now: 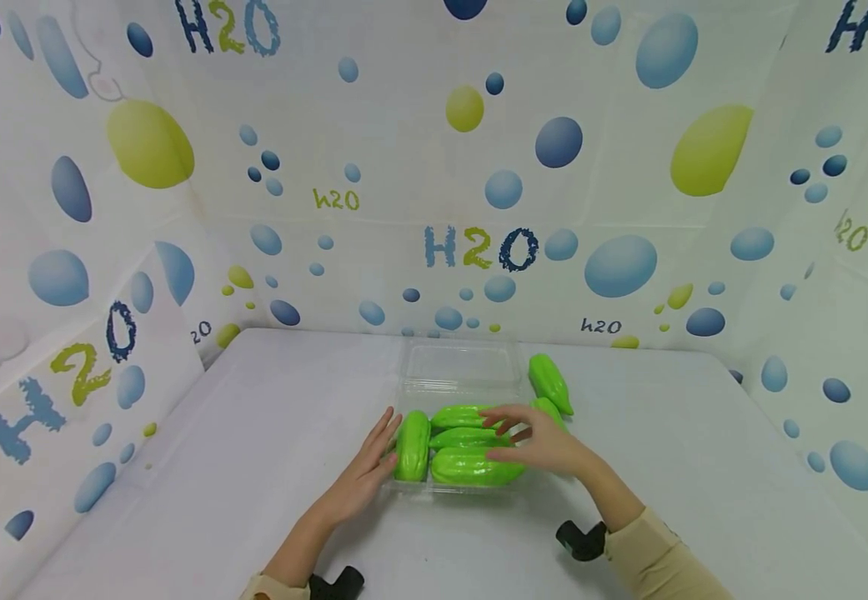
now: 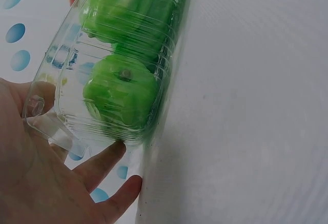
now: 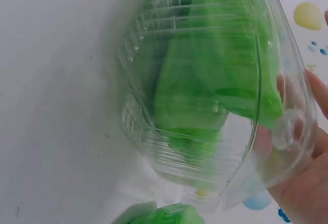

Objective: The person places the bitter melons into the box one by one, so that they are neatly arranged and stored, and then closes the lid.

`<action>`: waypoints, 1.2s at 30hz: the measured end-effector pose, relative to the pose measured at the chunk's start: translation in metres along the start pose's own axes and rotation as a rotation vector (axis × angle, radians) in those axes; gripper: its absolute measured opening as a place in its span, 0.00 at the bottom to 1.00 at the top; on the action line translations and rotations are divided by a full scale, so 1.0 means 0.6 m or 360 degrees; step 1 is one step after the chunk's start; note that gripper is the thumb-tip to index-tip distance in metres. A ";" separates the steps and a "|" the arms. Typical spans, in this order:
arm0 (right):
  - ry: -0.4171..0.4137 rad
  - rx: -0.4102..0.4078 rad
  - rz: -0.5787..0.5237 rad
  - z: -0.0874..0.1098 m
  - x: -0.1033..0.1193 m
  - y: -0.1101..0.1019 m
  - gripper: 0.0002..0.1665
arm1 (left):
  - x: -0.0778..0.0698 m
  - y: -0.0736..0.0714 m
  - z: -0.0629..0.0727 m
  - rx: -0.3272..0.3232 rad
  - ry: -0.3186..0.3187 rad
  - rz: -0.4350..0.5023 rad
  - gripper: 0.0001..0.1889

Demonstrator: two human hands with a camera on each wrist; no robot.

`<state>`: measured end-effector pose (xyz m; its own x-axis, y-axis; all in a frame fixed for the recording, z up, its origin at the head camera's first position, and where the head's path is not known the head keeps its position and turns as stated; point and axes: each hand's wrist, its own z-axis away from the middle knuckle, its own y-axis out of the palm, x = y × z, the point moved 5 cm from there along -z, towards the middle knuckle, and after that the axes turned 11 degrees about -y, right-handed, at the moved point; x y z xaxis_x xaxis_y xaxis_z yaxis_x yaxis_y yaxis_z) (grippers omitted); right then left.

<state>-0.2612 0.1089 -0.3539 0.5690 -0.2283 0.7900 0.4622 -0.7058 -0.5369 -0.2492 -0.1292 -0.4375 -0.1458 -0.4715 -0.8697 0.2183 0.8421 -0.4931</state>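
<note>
A clear plastic hinged container (image 1: 452, 489) stands on the table with its lid (image 1: 462, 364) folded back. Inside lie several glossy, ridged green vegetables resembling bitter melons; one (image 1: 413, 447) is upright along the left end, others (image 1: 474, 467) lie crosswise. My left hand (image 1: 362, 467) is at the container's left side, fingers extended; in the left wrist view a fingertip meets the clear wall (image 2: 72, 101). Over the right end hovers my right hand (image 1: 546, 442), fingers loosely bent above the vegetables. The right wrist view shows that hand (image 3: 302, 183) beside the rim, partly behind clear plastic.
Outside the container, to its right, lies a loose green vegetable (image 1: 549, 383), with another (image 1: 548, 408) partly hidden behind my right hand. A white cloth covers the table (image 1: 268, 425). Behind rises a white curtain (image 1: 403, 108) printed with blue and lime dots.
</note>
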 end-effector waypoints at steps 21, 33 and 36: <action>0.0020 -0.0520 0.0099 0.009 -0.019 -0.058 0.30 | -0.001 0.000 0.001 0.0003 0.0016 0.0009 0.27; 0.0027 -0.0793 0.0202 0.027 -0.102 -0.094 0.30 | 0.000 0.000 0.001 -0.0033 0.0052 -0.0018 0.27; 0.0027 -0.0832 0.0216 0.031 -0.099 -0.099 0.29 | 0.000 0.000 0.001 -0.0032 0.0056 -0.0013 0.27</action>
<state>-0.3100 0.1770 -0.3745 0.5869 -0.3484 0.7309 -0.0174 -0.9079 -0.4188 -0.2482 -0.1291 -0.4374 -0.1817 -0.4693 -0.8642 0.1974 0.8435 -0.4995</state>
